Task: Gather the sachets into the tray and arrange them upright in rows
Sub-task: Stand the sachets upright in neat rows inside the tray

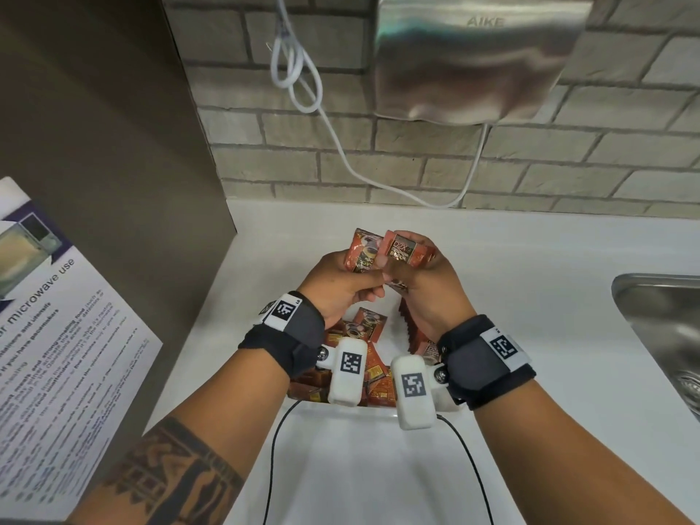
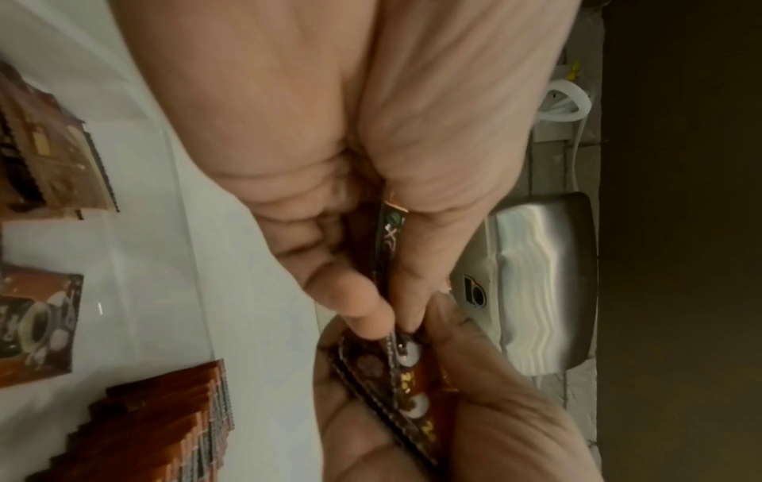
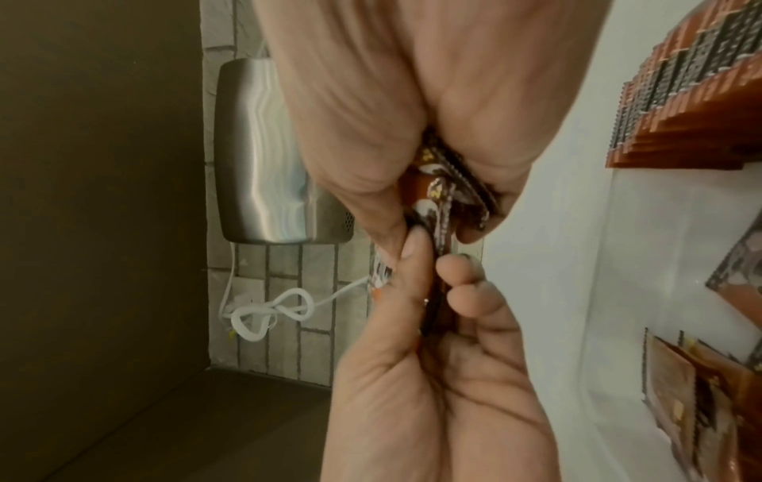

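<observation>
Over the white tray (image 1: 363, 411), both hands are raised and meet. My left hand (image 1: 358, 276) pinches one orange-brown coffee sachet (image 1: 361, 252) between thumb and fingers; its edge (image 2: 387, 248) shows in the left wrist view. A small bundle of sachets (image 1: 408, 250) sits in the grip of my right hand (image 1: 407, 276), seen edge-on (image 3: 445, 189) from the right wrist. In the tray, a row of upright sachets (image 1: 411, 327) (image 2: 165, 433) (image 3: 693, 107) stands on the right. Loose sachets (image 1: 369, 323) (image 2: 37, 319) (image 3: 680, 391) lie flat on the left, partly hidden by my wrists.
The tray sits on a white counter (image 1: 530, 297). A steel sink (image 1: 666, 335) is at the right edge. A brown cabinet panel (image 1: 113, 145) with a microwave notice (image 1: 57, 335) stands left. A hand dryer (image 1: 473, 58) and white cord (image 1: 299, 70) hang on the brick wall.
</observation>
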`<action>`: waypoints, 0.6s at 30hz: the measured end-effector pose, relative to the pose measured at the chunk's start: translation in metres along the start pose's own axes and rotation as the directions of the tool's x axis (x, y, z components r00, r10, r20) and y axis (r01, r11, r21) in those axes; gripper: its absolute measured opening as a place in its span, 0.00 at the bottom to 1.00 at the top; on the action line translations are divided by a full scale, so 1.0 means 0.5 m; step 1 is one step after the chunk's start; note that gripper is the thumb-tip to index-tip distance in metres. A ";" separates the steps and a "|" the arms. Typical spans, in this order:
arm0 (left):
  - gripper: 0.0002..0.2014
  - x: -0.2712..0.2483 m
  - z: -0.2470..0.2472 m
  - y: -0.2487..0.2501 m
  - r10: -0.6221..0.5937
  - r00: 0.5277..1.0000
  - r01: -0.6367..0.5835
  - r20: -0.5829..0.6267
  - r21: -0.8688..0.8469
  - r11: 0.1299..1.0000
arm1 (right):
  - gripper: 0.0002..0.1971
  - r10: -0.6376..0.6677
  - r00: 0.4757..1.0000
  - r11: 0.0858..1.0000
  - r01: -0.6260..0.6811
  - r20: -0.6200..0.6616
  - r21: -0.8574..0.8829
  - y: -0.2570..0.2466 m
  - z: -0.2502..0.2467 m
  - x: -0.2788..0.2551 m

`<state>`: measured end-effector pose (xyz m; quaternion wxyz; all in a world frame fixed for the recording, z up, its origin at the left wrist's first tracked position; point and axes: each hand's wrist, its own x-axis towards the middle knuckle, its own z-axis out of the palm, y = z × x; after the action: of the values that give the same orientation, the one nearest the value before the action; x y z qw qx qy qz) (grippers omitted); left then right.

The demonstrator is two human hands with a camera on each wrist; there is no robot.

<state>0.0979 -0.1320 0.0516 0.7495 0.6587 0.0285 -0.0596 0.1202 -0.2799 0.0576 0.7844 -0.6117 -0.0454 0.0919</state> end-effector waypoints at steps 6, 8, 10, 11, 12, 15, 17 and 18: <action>0.04 -0.001 -0.017 0.015 -0.022 0.999 0.020 -0.030 -0.048 0.999 | 0.21 0.022 1.000 0.997 -0.020 -0.016 0.073 -0.032 -0.023 0.003; 0.06 0.000 -0.033 0.016 -0.009 0.999 0.015 -0.051 0.108 0.994 | 0.19 -0.012 0.999 0.999 0.013 -0.042 0.031 -0.039 -0.030 0.004; 0.09 0.000 -0.049 0.016 0.042 0.999 -0.029 -0.025 0.402 0.915 | 0.16 -0.096 0.993 0.983 0.084 -0.068 -0.162 -0.040 -0.032 0.007; 0.10 0.000 -0.054 0.018 0.073 0.997 -0.065 0.008 0.557 0.828 | 0.15 -0.130 0.990 0.956 0.109 -0.058 -0.273 -0.041 -0.034 0.008; 0.10 -0.002 -0.057 0.021 0.092 0.995 -0.098 0.044 0.676 0.731 | 0.17 -0.140 0.990 0.922 0.117 -0.035 -0.368 -0.041 -0.036 0.011; 0.04 -0.006 -0.052 0.037 0.106 0.987 -0.160 0.121 0.794 0.587 | 0.29 -0.013 0.990 0.836 0.087 0.140 -0.543 -0.047 -0.036 0.011; 0.03 -0.007 -0.049 0.048 0.125 0.982 -0.191 0.145 0.794 0.578 | 0.33 0.123 0.957 0.742 0.086 0.262 -0.665 -0.046 -0.032 0.006; 0.03 -0.006 -0.048 0.052 0.132 0.979 -0.202 0.154 0.774 0.600 | 0.32 0.154 0.942 0.719 0.099 0.298 -0.688 -0.045 -0.029 0.001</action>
<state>0.0992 -0.1047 0.0746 0.3883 0.9166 -0.0923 -0.0221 0.1254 -0.2988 0.0757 0.4768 -0.8365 -0.1994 0.1822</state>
